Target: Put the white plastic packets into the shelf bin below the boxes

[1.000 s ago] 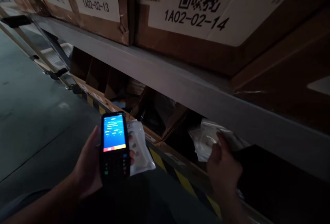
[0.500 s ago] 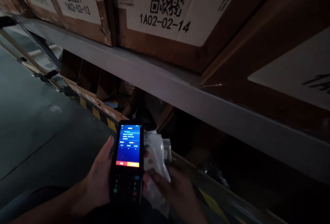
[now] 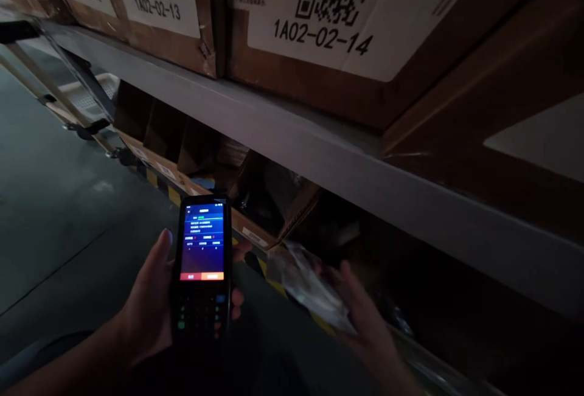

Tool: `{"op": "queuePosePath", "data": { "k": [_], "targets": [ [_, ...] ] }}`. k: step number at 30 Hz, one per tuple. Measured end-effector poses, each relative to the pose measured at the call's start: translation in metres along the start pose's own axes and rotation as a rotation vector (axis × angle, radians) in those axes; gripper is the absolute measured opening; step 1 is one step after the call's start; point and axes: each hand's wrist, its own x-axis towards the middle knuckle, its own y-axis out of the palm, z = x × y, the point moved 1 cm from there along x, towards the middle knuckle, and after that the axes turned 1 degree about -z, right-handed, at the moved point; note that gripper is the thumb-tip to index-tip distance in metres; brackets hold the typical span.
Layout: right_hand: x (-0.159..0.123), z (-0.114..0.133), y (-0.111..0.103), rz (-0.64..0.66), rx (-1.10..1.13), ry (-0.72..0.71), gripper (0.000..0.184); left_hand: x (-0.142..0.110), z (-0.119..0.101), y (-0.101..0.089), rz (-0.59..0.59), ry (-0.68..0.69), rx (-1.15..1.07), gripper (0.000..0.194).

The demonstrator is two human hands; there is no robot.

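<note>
Two hands are in view at the near edge of the scene, both low and in dim light. The left hand (image 3: 150, 305) holds a black handheld scanner (image 3: 201, 268) upright, screen lit and facing the camera; the grip is closed around the body of the device, thumb on its left edge and fingertips showing at its right edge. The screen shows a dark blue display with a red and an orange bar along its lower part, above a dark keypad.

The right hand (image 3: 365, 317) lies to the right of the scanner, apart from it, palm turned up, with a clear plastic packet (image 3: 310, 283) resting across the fingers. The grip is loose: the fingers are partly curled under the packet, and it cannot be told whether the thumb presses on it. The packet is blurred and its contents cannot be made out. It sits just in front of the dark opening of the lower shelf bay.

A grey shelf beam (image 3: 292, 134) runs from far left to near right above both hands. On it stand cardboard boxes bearing white labels with QR codes, one marked 1A02-02-13 (image 3: 157, 3), the next to its right 1A02-02-14 (image 3: 322, 37). A yellow-and-black striped edge (image 3: 168, 192) runs along the foot of the rack. The grey floor (image 3: 55, 213) lies to the left.
</note>
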Motion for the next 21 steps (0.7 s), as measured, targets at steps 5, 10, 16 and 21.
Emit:
{"op": "queuePosePath", "data": {
  "k": [5,10,16,21],
  "targets": [
    [-0.026,-0.016,0.017,0.092,0.023,0.125,0.037,-0.004,0.005,0.001,-0.031,-0.069,0.043,0.094],
    [-0.036,-0.008,0.031,0.003,0.010,-0.018,0.044,-0.007,0.018,-0.008,0.026,-0.122,0.032,0.091],
    [-0.067,-0.008,0.076,0.337,0.118,-0.074,0.046,-0.009,0.028,-0.013,0.150,-0.130,0.030,0.084],
    [-0.081,-0.013,0.086,0.385,0.058,-0.088,0.055,-0.009,0.028,-0.012,0.029,-0.097,0.063,0.078]
  ]
}}
